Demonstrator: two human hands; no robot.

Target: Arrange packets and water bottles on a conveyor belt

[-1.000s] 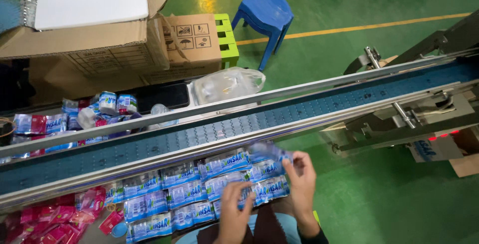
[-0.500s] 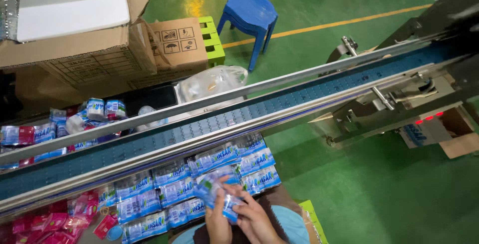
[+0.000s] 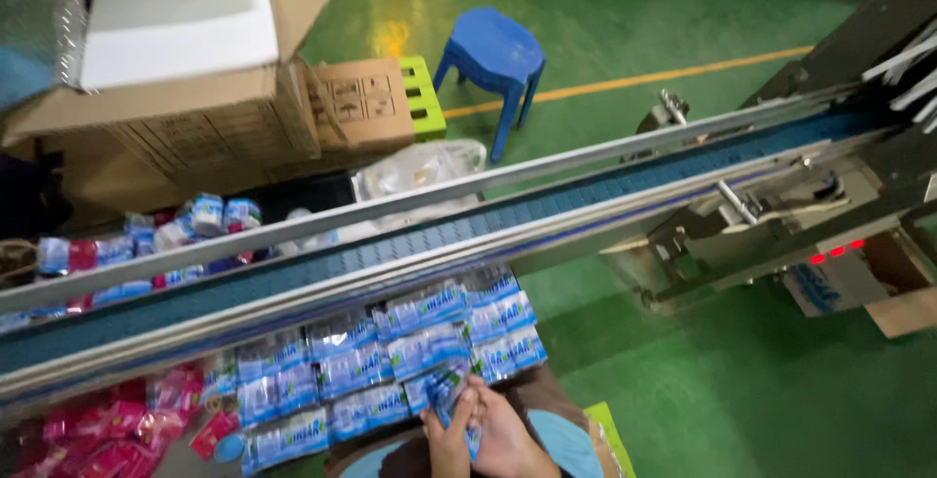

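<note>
Obs.: both hands on one blue sachet pack, low centre, below the conveyor.

I see glossy pink sachets (image 3: 93, 429) far left, then crinkled blue packs (image 3: 390, 361) in rows on the bench. My left hand (image 3: 451, 439) and right hand (image 3: 503, 431) pinch a shiny blue pack (image 3: 451, 390) between them. The ribbed belt (image 3: 468, 234) slants above.

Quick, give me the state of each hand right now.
Left hand: closed on the blue packet.
Right hand: closed on the same blue packet.
</note>
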